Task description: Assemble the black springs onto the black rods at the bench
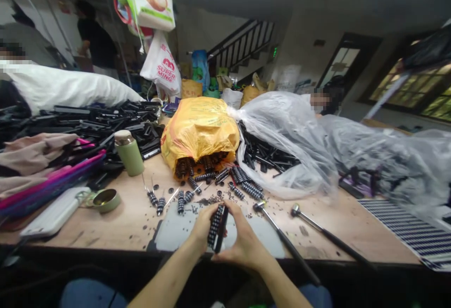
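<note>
Just above the front of the table, my left hand [203, 226] wraps round a cylinder-like bundle of black-and-silver ribbed pieces [213, 228]. Against the bundle's right side stands a flat black strip [221, 229], which my right hand [245, 243] grips between thumb at the near end and fingers at the far end. Both hands are closed, with bundle and strip touching between them. Beneath them lies a pale grey mat [176, 233] sprinkled with tiny dark bits. More ribbed black-and-silver rolls [181, 202] lie beyond the hands, some with thin wires sticking out.
A yellow bag [200, 122] spills ribbed rolls at the back. Two hammers [282, 235] [324, 233] lie at right, handles over the edge. A green thermos [128, 153], its cup [106, 200] and a white power bank-like box [54, 211] stand left. Clear plastic bags [282, 125] cover black parts.
</note>
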`<state>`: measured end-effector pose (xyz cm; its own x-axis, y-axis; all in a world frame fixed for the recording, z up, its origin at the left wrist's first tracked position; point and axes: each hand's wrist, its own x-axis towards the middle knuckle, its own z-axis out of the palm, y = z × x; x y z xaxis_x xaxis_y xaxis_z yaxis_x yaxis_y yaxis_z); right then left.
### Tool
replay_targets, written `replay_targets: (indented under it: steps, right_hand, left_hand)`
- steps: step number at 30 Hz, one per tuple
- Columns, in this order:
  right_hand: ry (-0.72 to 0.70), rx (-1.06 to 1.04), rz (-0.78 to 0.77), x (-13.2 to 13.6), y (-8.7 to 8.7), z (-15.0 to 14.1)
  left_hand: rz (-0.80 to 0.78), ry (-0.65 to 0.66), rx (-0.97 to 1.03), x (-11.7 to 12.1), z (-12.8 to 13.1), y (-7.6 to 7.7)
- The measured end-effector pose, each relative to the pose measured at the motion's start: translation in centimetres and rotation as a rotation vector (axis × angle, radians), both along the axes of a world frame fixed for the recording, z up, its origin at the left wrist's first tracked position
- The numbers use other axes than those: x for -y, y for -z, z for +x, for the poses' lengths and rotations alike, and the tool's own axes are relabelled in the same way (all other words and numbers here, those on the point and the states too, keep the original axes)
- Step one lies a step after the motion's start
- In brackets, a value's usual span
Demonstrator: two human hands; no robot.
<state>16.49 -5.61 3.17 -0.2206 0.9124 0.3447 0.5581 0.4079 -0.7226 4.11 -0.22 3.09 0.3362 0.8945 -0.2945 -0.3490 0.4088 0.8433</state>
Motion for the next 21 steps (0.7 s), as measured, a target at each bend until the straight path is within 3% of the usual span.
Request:
replay_targets:
  steps: [11,16,21]
  right_hand:
    - [0.021,-0.018,-0.105,-0.1,0.8,-1.5]
    - [0.079,-0.048,-0.066,-1.2,2.8,-2.4]
    - [0.141,0.067,-0.023,-2.3,5.2,-2.3]
  left_hand:
    - [0.141,-0.048,-0.166,0.7,0.4,0.7]
    - [0.096,-0.016,-0.219,0.1,0.6,1.7]
    - [0.032,0.025,-0.401,-0.4,0.7,2.4]
